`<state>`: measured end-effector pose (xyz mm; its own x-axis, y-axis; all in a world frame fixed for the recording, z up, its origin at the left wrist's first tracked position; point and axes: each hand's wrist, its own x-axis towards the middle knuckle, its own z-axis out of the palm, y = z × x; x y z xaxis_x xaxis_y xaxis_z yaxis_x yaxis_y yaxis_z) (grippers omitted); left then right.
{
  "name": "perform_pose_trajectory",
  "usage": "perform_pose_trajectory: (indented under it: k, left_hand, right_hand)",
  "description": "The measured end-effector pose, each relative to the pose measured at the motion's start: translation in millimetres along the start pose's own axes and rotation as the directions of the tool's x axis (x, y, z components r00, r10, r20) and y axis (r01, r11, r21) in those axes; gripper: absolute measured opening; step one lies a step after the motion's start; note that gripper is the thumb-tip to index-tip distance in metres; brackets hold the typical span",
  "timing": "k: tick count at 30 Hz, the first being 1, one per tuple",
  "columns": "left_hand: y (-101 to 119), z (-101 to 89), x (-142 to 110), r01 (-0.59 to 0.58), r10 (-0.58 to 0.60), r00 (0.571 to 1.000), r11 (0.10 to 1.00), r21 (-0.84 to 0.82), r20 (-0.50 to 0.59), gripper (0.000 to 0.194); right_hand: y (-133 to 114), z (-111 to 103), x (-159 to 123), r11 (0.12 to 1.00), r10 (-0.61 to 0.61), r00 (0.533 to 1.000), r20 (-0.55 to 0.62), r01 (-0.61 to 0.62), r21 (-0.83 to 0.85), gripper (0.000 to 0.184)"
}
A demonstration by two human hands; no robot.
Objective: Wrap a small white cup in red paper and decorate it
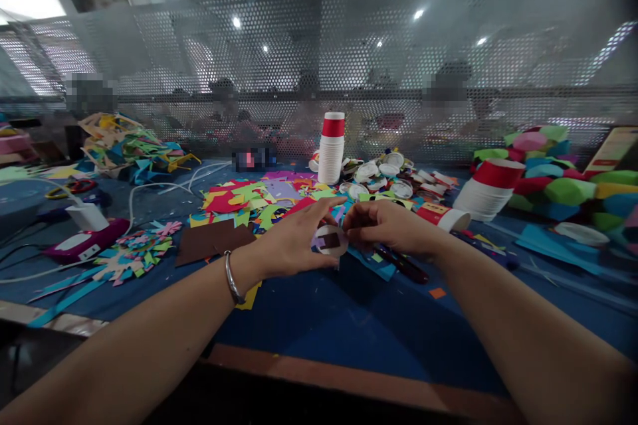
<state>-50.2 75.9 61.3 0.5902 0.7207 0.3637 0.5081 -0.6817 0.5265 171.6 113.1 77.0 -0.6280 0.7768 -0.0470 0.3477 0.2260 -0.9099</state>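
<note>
Paper disc (329,240) with its brown patch sits pinched between my left hand (294,242) and right hand (386,226); I judge pressing the patch flat comes next.

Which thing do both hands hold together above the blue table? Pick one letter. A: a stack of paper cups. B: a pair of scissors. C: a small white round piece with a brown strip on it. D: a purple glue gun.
C: the left hand and right hand meet on the small white round piece with a brown strip across it.

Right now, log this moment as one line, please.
left hand: holds white disc | right hand: pinches disc's edge | disc: brown patch on it | nearby: cup stack, paper scraps
</note>
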Motion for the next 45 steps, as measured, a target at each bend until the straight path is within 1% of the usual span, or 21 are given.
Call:
perform_pose_trajectory:
  k: [6, 15, 22, 32, 35, 38, 41, 45]
  left_hand:
    - [0.9, -4.7, -2.2, 0.002, 0.001, 0.999, 0.998, 0.070, -0.032, 0.089]
    - [2.2, -7.1, -1.2, -0.022, 0.022, 1.000, 0.992, 0.127, 0.002, 0.085]
    - [-1.4, -9.9, -2.4, -0.063, 0.062, 0.998, 0.989, 0.135, 0.014, 0.083]
    - [1.2, -11.4, -2.9, -0.058, 0.055, 0.998, 0.987, 0.150, 0.026, 0.078]
    - [-1.1, -10.8, -2.8, -0.034, 0.031, 0.999, 0.993, 0.111, 0.027, 0.078]
    - [-7.7, -9.8, -2.3, 0.045, -0.046, 0.998, 0.999, 0.022, 0.046, 0.080]
    - [-13.4, -9.2, -1.7, 0.129, -0.121, 0.989, 0.987, -0.095, 0.090, 0.082]
    - [-13.7, -10.4, -0.4, 0.201, -0.157, 0.972, 0.939, -0.280, 0.172, 0.081]
  right_hand:
    - [0.2, 0.0, -0.1, 1.000, -0.016, 1.000, 0.008, 0.016, 0.016, 0.015]
    - [1.0, -0.3, 0.2, 1.000, -0.018, 1.000, 0.004, 0.018, -0.005, 0.010]
    - [0.4, -1.2, -0.4, 1.000, -0.019, 1.000, 0.005, 0.019, -0.022, 0.008]
    - [0.0, -1.1, -0.8, 0.998, -0.023, 1.000, 0.005, 0.023, -0.050, 0.008]
    - [-0.8, -1.0, -1.1, 0.997, -0.043, 0.999, -0.002, 0.043, -0.060, 0.011]
    - [-3.5, -0.5, -1.8, 0.995, -0.075, 0.997, -0.002, 0.075, -0.073, 0.015]
    - [-6.8, 1.1, -2.7, 0.987, -0.111, 0.993, -0.030, 0.107, -0.120, 0.017]
    - [-6.9, 3.2, -2.9, 0.958, -0.188, 0.982, -0.026, 0.178, -0.225, 0.015]
